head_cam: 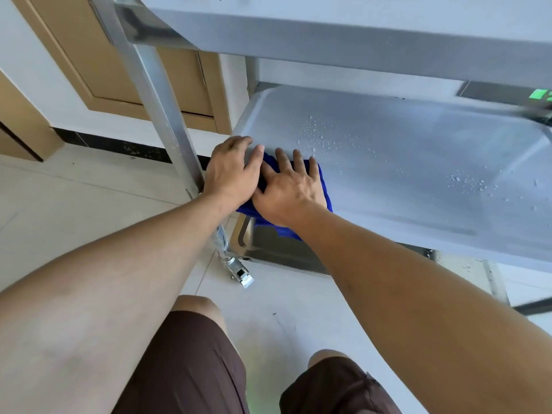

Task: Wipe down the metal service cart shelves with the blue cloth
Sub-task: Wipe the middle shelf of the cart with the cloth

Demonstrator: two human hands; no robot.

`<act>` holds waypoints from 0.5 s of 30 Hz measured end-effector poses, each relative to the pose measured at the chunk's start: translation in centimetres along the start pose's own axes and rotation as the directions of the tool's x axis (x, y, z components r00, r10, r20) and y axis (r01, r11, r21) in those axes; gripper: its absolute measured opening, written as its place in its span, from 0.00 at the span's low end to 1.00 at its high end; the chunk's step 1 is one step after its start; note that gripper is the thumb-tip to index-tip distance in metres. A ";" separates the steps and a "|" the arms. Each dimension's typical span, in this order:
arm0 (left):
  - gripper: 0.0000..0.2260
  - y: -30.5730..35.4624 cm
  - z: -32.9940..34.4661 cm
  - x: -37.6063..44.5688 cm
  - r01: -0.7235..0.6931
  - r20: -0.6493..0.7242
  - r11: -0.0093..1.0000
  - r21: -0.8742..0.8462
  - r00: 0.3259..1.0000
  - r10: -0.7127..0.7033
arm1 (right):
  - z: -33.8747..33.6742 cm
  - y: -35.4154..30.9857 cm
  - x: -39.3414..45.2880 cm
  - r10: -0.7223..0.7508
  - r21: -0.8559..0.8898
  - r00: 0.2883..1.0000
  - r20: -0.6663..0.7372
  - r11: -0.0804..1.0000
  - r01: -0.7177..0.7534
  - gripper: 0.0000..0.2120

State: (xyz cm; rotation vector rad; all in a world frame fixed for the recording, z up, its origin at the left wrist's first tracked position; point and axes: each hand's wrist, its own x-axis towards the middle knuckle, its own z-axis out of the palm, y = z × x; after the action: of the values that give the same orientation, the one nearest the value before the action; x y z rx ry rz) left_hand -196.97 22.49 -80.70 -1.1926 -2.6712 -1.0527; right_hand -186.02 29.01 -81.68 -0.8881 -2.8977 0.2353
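right hand [286,189] flat, fingers spread, pressing blue cloth [325,186] at middle shelf [403,162] near-left corner | left hand [231,171] overlaps it, fingers hidden, cannot tell | water drops [322,135] just beyond, shelf runs right

Two hands, left [231,171] and right [288,189], lay on one cloth [326,186]. The cart [167,94] showed three shelves: top [358,22], middle [403,162], bottom [280,249]. One caster [239,271] was visible, and water drops [319,135] too many to count
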 end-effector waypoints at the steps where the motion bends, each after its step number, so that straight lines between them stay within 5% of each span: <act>1: 0.22 0.0 0.0 0.2 0.009 0.001 1.000 0.003 1.000 -0.009 | -0.1 0.1 0.3 0.006 -0.003 1.000 0.024 1.000 -0.006 0.33; 6: 0.22 -0.2 0.4 0.7 0.016 0.017 0.999 0.033 1.000 -0.016 | -0.9 0.7 2.1 0.030 -0.006 0.995 0.099 1.000 -0.029 0.32; 11: 0.18 -0.2 0.4 0.5 0.004 0.072 0.994 0.108 0.997 -0.011 | -0.4 -0.8 -0.9 -0.002 -0.016 0.998 -0.070 1.000 0.001 0.28; 15: 0.19 -0.1 0.7 1.7 0.061 0.073 0.985 0.159 0.995 -0.074 | -0.3 -0.3 -0.7 0.019 0.049 0.999 0.032 0.999 -0.021 0.28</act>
State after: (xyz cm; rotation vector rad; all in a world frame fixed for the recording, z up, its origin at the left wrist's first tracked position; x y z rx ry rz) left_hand -198.03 23.99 -80.81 -1.1448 -2.8112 -0.8012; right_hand -185.53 28.42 -81.42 -0.9138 -2.8992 0.3246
